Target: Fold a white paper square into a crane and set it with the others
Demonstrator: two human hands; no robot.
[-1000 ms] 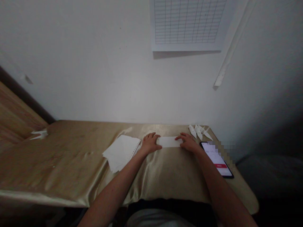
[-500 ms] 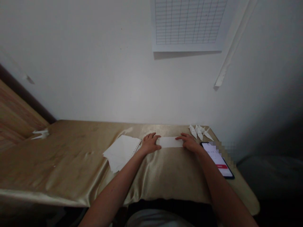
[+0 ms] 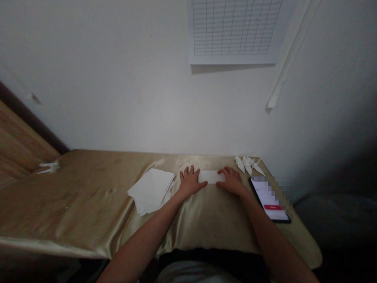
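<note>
A folded white paper strip (image 3: 211,177) lies flat on the gold-coloured cloth, between my hands. My left hand (image 3: 191,182) rests at its left end with the fingers spread and the thumb along the near edge. Over the right end is my right hand (image 3: 232,181), index finger near the far edge and thumb near the close edge, the two held apart. Both hands press down on the paper rather than wrapping round it. The ends of the strip are partly hidden under the fingers.
Loose white sheets (image 3: 151,190) with a perforated edge lie left of my left arm. Several folded paper pieces (image 3: 247,164) sit at the back right, near a lit phone (image 3: 272,207). Another folded paper piece (image 3: 50,168) lies far left. A wall stands behind the table (image 3: 85,188).
My left hand has shifted slightly right with its fingers more spread. My right hand's thumb has come to the near edge of the paper, and less of the strip shows.
</note>
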